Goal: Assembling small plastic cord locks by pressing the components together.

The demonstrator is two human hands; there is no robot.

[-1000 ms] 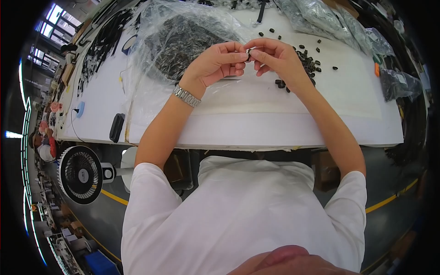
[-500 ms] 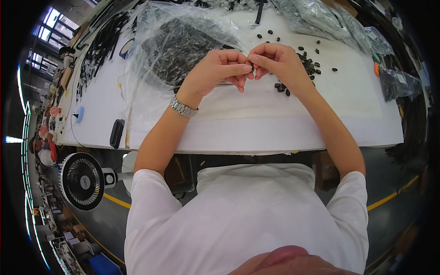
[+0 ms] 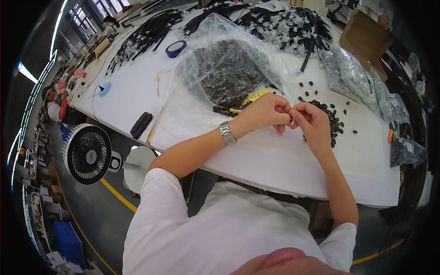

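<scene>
Small black part pinched between two hands over a white table

A tiny dark part is held at the meeting fingertips of the left hand and right hand; its shape cannot be made out. Loose small black pieces are scattered on the table just beyond the right hand.

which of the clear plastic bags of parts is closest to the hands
The big crumpled bag of dark parts just behind the left hand; the silvery bags lie farther off to the right.

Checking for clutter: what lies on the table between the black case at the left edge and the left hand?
In the head view, between the black case and the left hand lies only the clear plastic bag's flattened edge on the white table.
</scene>
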